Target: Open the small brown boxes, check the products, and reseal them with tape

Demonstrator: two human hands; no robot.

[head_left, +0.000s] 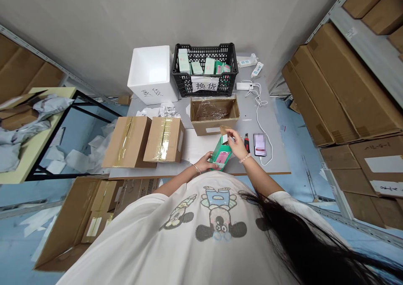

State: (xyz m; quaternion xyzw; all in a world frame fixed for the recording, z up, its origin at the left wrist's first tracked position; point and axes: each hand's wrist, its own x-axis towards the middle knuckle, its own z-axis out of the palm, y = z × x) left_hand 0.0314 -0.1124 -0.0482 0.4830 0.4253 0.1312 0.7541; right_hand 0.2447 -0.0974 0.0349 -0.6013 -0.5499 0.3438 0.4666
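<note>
"What could go wrong at this grey table (pixel 277 159)?"

"Little room to work. A black plastic crate (pixel 185 83) of pale green boxes stands at the far side, with an open cardboard carton (pixel 201 127) just beyond the hands. One careless swing could knock the green-and-pink box (pixel 221 154) into the carton or toward the red utility knife (pixel 246 143) beside a phone (pixel 260 144)."

"Where is that box now?"

"Held tilted between both hands, near the table's front edge. The left hand (pixel 206 162) closes around its lower end; the right hand (pixel 236 144) grips near the top, by a small white tab (pixel 224 139). A loose grip might drop it or tear that tab."
</note>
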